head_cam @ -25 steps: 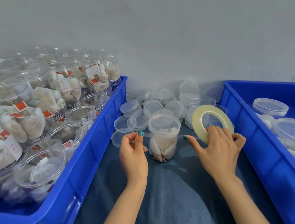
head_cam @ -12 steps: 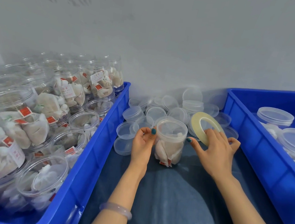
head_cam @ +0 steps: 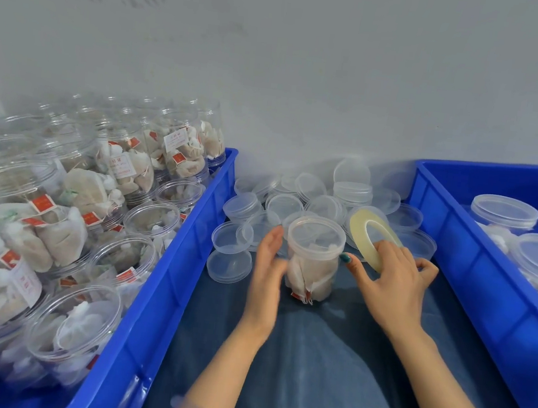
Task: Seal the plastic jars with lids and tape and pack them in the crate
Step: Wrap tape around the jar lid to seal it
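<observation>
So the round clear plastic jar (head_cam: 313, 262), lid on and stuffed with pale sachets, stands upright toward the far edge of the dark blue cloth (head_cam: 310, 359). It's between the left blue plastic crate (head_cam: 163, 292) and the right blue plastic crate (head_cam: 487, 279). The left hand (head_cam: 266, 270) lies flat against its left side, fingers straight, not wrapped round. The right hand (head_cam: 392, 285) is clamped on the pale yellow ring of clear tape (head_cam: 357, 229), thumb reaching toward the jar. I'd guess the jar's light and tippy, with thin slick walls that flex if squeezed. Best to steady it low on the body and keep the lid seam free for tape.
</observation>
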The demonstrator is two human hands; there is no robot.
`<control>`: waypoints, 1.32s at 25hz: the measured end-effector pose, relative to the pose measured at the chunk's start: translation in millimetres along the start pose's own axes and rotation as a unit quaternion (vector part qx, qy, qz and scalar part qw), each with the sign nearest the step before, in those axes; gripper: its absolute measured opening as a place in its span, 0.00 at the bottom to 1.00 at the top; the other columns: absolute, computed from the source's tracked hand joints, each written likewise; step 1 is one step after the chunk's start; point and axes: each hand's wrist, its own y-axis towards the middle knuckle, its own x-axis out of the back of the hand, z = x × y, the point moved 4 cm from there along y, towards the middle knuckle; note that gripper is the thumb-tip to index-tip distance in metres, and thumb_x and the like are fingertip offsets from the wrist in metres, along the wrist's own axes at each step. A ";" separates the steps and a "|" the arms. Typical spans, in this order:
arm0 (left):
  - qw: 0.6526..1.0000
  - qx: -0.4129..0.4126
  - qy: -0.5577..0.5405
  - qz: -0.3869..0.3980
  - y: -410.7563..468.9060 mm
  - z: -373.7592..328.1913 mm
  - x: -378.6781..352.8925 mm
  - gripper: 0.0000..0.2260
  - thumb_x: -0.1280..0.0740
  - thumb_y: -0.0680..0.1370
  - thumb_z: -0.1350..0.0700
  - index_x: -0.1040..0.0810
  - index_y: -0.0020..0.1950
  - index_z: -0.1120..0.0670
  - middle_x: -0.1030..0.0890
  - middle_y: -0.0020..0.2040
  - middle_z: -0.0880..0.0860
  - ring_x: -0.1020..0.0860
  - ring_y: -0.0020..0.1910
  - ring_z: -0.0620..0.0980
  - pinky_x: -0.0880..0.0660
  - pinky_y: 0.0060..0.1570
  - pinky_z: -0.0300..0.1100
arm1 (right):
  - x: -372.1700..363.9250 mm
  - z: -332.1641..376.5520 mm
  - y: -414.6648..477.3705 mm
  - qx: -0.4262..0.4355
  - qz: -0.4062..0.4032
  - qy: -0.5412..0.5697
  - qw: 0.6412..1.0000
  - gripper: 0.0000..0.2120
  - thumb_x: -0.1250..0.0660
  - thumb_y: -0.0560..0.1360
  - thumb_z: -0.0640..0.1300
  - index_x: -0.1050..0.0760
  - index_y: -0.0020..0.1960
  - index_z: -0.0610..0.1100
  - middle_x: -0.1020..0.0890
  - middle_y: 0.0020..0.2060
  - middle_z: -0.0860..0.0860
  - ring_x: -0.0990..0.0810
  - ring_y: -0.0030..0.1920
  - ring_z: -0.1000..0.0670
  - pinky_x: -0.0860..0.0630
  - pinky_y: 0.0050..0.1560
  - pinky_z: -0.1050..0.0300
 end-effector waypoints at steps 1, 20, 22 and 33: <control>0.996 -0.028 0.079 0.037 -7.4 -0.2 -7.0 0.34 0.33 0.71 0.56 0.40 0.76 0.45 0.31 0.73 0.44 0.30 0.69 0.42 0.28 0.64 0.37 | 1.0 0.5 -0.2 -0.003 0.001 0.001 1.000 0.29 0.50 0.73 0.73 0.33 0.38 0.47 0.28 0.33 0.54 0.32 0.37 0.50 0.45 0.46 0.52; 0.981 -0.019 0.184 -0.057 -6.6 -19.7 2.7 0.40 0.24 0.57 0.35 0.32 0.68 0.33 0.21 0.60 0.40 0.21 0.55 0.35 0.23 0.58 0.44 | 25.8 2.9 7.0 0.019 0.050 0.019 0.998 0.28 0.53 0.76 0.69 0.24 0.43 0.50 0.27 0.36 0.58 0.32 0.44 0.55 0.48 0.47 0.52; 0.990 -0.006 0.133 -0.040 -8.6 -21.2 2.7 0.42 0.22 0.58 0.38 0.30 0.71 0.41 0.20 0.61 0.43 0.20 0.56 0.38 0.22 0.59 0.44 | 28.6 2.9 8.0 -0.001 0.058 0.040 0.998 0.30 0.52 0.74 0.72 0.23 0.41 0.50 0.29 0.32 0.56 0.32 0.42 0.56 0.48 0.47 0.53; 0.996 0.049 0.024 0.072 -14.6 -19.4 -0.8 0.30 0.23 0.62 0.42 0.23 0.63 0.44 0.16 0.56 0.47 0.18 0.56 0.48 0.21 0.48 0.40 | 24.2 0.5 7.6 -0.053 0.174 0.120 0.976 0.31 0.53 0.67 0.79 0.26 0.47 0.57 0.23 0.35 0.56 0.29 0.48 0.56 0.47 0.49 0.54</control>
